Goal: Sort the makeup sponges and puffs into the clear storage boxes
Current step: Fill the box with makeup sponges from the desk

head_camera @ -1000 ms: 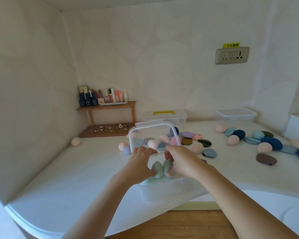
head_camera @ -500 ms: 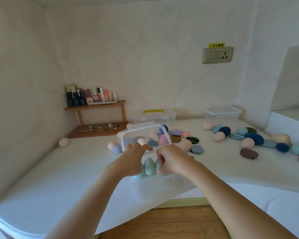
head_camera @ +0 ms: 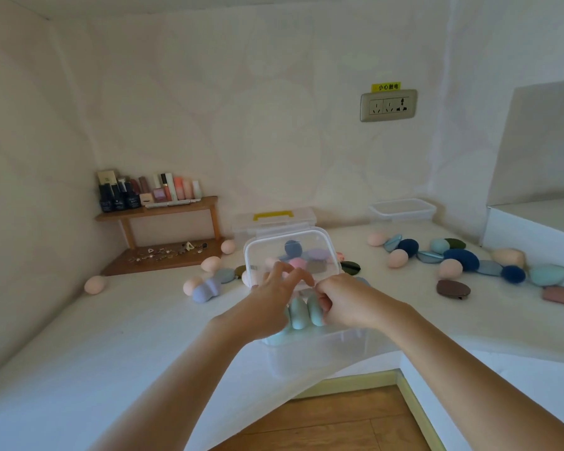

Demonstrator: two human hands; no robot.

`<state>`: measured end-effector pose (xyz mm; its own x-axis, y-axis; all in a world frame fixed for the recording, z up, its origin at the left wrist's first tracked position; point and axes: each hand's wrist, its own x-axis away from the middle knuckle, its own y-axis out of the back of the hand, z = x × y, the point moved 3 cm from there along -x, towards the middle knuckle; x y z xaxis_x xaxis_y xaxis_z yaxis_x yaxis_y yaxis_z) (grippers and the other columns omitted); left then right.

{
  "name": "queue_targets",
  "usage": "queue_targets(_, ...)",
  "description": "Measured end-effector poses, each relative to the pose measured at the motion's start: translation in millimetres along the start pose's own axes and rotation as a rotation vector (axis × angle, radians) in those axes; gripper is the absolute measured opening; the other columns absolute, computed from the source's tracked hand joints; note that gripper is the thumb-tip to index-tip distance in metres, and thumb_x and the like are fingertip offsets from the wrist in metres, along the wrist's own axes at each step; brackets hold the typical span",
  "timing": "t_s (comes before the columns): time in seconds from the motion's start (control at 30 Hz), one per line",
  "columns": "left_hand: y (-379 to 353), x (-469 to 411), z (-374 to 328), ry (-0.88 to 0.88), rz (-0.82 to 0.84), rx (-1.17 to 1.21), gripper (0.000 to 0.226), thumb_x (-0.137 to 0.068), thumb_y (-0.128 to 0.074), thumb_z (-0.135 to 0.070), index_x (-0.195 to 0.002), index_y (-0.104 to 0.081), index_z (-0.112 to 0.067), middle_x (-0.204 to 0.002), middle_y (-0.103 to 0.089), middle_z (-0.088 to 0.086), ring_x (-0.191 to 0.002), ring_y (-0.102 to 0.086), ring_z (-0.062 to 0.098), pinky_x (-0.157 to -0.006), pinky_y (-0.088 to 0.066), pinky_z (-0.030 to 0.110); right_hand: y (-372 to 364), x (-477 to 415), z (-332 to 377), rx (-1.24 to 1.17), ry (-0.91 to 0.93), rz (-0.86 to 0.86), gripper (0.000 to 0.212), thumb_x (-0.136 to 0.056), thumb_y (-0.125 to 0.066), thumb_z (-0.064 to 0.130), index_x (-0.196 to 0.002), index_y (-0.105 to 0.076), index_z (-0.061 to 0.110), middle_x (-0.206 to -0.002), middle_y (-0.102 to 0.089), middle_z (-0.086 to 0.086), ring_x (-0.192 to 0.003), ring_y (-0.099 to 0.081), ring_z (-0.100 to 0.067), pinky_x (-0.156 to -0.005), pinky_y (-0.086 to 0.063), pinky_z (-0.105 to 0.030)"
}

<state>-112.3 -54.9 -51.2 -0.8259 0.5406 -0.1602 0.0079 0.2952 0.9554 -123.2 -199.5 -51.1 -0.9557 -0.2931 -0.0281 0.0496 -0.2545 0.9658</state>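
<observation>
Your clear box [head_camera: 310, 356], just under both hands, holds several teal sponges [head_camera: 298, 312]. Your left hand [head_camera: 267, 304] hovers loosely open, holding nothing; your right hand [head_camera: 345, 299] is curled, its contents hidden. Many puffs [head_camera: 461, 258] beyond your right hand remain unsorted.
</observation>
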Motion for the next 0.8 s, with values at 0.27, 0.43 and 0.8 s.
queue_targets(0.27,-17.8,-28.4,-17.1,-0.063,0.098,-0.131,0.064,-0.086,-0.050,-0.002,-0.130,-0.043,-0.049,-0.147,-0.022,-0.008,-0.131,-0.022,0.022,-0.102,-0.024,0.036,12.4,-4.8,-31.7,-0.072,-0.071,0.040,0.026,-0.079,-0.057,0.009,-0.063,-0.039,0.020,-0.070,-0.042,0.003,-0.061,-0.036,-0.015,-0.055,-0.029,-0.027)
queue_targets(0.43,-20.0,-38.5,-17.5,-0.057,0.092,-0.122,0.064,-0.083,-0.052,0.001,-0.123,-0.047,-0.050,-0.144,-0.026,-0.010,-0.127,-0.025,0.020,-0.093,-0.023,0.032,15.8,-3.2,-42.5,-0.200,0.009,-0.154,0.031,-0.079,-0.058,0.009,-0.059,-0.037,0.021,-0.068,-0.049,0.003,-0.062,-0.045,-0.016,-0.055,-0.033,-0.027)
queue_targets(0.8,-25.5,-65.7,-16.3,-0.040,0.081,-0.058,0.060,-0.082,-0.052,0.000,-0.112,-0.051,-0.052,-0.141,-0.028,-0.014,-0.129,-0.023,0.018,-0.098,-0.028,0.037,49.2,-30.4,-187.9,-0.289,-0.604,-0.640,0.036,-0.093,-0.052,0.018,-0.127,-0.045,0.006,-0.130,-0.045,-0.016,-0.115,-0.049,-0.031,-0.088,-0.044,-0.038)
